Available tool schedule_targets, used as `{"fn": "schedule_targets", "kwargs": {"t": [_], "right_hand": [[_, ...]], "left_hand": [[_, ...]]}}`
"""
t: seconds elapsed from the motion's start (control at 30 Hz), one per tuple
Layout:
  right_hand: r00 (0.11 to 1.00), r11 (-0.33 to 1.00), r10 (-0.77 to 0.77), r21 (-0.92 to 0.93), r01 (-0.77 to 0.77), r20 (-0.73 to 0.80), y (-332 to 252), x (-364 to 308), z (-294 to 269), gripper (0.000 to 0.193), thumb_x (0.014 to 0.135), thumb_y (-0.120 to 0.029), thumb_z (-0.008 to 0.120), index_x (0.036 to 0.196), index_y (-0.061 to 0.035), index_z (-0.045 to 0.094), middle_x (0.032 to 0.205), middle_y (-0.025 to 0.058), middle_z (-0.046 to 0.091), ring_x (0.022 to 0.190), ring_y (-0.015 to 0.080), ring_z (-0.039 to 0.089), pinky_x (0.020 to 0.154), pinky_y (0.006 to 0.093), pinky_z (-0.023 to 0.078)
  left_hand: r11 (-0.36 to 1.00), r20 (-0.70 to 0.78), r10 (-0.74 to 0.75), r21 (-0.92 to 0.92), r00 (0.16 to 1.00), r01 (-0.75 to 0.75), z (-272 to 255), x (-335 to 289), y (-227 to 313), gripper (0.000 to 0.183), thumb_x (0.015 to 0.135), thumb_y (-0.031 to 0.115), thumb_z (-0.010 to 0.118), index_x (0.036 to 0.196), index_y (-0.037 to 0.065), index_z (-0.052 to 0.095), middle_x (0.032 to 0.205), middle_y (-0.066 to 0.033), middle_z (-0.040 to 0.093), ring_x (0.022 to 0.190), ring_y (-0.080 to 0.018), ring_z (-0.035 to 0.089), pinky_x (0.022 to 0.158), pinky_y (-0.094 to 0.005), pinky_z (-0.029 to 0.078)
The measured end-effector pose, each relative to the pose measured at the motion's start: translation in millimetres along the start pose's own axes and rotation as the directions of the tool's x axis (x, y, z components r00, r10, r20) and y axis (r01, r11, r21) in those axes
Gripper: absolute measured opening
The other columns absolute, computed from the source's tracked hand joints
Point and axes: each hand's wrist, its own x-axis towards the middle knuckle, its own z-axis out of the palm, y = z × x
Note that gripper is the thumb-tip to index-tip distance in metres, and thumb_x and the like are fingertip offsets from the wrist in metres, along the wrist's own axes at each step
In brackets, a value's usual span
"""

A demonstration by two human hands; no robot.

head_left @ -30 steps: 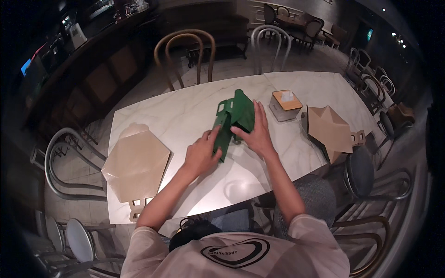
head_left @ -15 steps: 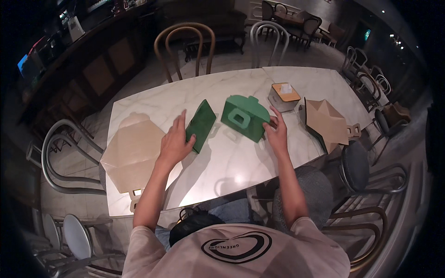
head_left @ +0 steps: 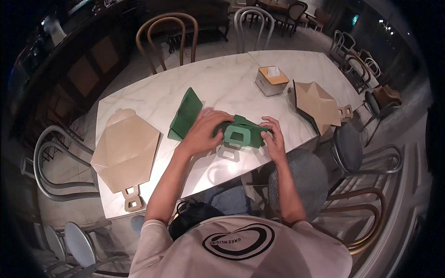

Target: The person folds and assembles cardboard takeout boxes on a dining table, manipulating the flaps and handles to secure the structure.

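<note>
Folding a green card carrier on a marble table, mid-assembly.

Both hands grip one green die-cut piece [head_left: 241, 133] near the table's [head_left: 232, 83] front edge: the left hand [head_left: 204, 132] presses down over its left end, the right hand [head_left: 274, 139] pinches its right end, fingers closed on the card. It looks partly shaped, with creased panels raised and a rectangular handle cut-out facing the person, but not yet closed into a finished form. A second green piece [head_left: 185, 115] lies folded flat just beside the left hand, seemingly untouched. Kraft-brown flat blanks rest at the left [head_left: 125, 153] and right [head_left: 317, 104]; a tissue box [head_left: 271, 79] stands beyond.
</note>
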Motion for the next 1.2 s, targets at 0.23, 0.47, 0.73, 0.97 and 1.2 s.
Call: {"fn": "schedule_targets", "kwargs": {"t": [0.23,0.47,0.73,0.97,1.2], "right_hand": [[0.988,0.955,0.145,0.256,-0.152,0.046,9,-7,2,0.032,0.097,-0.003,0.056,0.13,-0.0034,0.055,0.126,0.0107,0.062,0.117,0.0178,0.057,0.105,0.0326,0.043],[0.986,0.947,0.109,0.314,-0.065,-0.124,15,-8,27,0.02,0.104,-0.013,0.06,0.121,-0.0032,0.055,0.127,0.0136,0.061,0.12,0.0187,0.057,0.106,0.0332,0.043],[0.999,0.969,-0.012,0.247,0.022,-0.041,2,-5,22,0.014,0.102,-0.013,0.063,0.109,-0.0009,0.061,0.112,0.012,0.069,0.117,0.0197,0.061,0.104,0.0352,0.047],[0.992,0.933,0.124,0.342,-0.111,-0.015,8,-9,20,0.014,0.102,-0.013,0.064,0.108,-0.0011,0.061,0.105,0.0094,0.07,0.1,0.0149,0.065,0.093,0.0298,0.051],[0.995,0.929,0.096,0.357,-0.102,0.033,7,-1,24,0.014,0.102,-0.013,0.063,0.11,-0.0012,0.06,0.106,0.0071,0.07,0.098,0.013,0.065,0.091,0.0293,0.052]], "left_hand": [[0.882,-0.157,-0.257,-0.44,0.953,0.166,25,-11,-16,0.046,0.096,0.016,0.071,0.139,0.009,0.058,0.131,-0.0102,0.064,0.127,-0.0228,0.058,0.117,-0.0423,0.037],[0.821,-0.269,-0.391,-0.534,0.88,0.202,77,-13,8,0.035,0.108,0.029,0.051,0.132,0.004,0.051,0.125,-0.0182,0.058,0.121,-0.0301,0.057,0.109,-0.0401,0.041],[0.693,-0.217,-0.333,-0.717,0.918,0.082,77,-17,-7,0.032,0.11,0.031,0.046,0.112,0.001,0.057,0.116,-0.0139,0.066,0.111,-0.0226,0.061,0.102,-0.0365,0.045],[0.844,-0.223,-0.215,-0.533,0.951,0.066,64,-12,-6,0.026,0.091,0.022,0.08,0.101,0.0,0.07,0.106,-0.0112,0.071,0.103,-0.0208,0.066,0.095,-0.0347,0.05],[0.659,-0.172,-0.345,-0.745,0.923,0.108,68,-16,0,0.027,0.085,0.019,0.083,0.102,0.001,0.074,0.106,-0.0115,0.073,0.103,-0.019,0.068,0.093,-0.0336,0.052]]}}
